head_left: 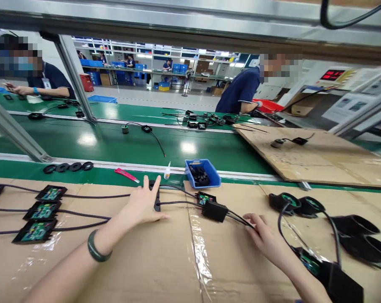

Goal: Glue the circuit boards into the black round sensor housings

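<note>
- While the left hand (144,204) spreads its fingers wide at a black part (157,205), no grip evident, the right hand (264,235) pinches cables (237,216) beside the black box (214,211) on the tabletop (165,261)
- Box presumably light, stiff; cables flexible; adjacent circuit board (204,198) likely fragile: grip casing sides

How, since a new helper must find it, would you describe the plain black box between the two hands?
At the far edge of the cardboard, find the blue bin. Just nearer, between the left hand and right hand, is a small black box with cables running toward the right hand. Unlike the open box just behind, it shows no green board.
</note>
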Demonstrator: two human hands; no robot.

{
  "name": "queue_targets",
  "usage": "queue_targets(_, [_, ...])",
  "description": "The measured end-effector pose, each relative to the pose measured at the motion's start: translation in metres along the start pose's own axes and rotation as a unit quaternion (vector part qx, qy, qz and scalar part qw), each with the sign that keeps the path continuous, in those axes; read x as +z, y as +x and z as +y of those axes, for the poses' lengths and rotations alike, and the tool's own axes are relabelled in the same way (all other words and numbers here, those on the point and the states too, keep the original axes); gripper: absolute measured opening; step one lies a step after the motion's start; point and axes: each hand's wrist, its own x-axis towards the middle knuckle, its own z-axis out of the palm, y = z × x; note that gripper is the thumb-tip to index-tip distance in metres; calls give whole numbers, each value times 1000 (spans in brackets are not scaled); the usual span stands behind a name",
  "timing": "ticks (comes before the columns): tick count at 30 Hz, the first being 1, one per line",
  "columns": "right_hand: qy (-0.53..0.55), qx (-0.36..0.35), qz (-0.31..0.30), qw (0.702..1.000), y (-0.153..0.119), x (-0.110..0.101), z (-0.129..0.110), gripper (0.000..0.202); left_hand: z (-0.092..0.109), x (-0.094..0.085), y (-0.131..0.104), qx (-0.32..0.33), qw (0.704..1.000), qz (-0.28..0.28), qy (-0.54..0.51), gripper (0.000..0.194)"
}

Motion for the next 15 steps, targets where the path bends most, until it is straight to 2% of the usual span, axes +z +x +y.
queue_targets(4, [-36,-25,-5,999,5,3,2,41,3,-12,10,11,999,-39,5,112])
queue_targets(9, [-23,-55,-14,998,13,5,0,19,1,-11,15,4,997,-74,-18,94])
queue_targets(15, [26,-78,-3,997,8,-4,5,28,-2,-6,19,-8,996,-64,-59,86])
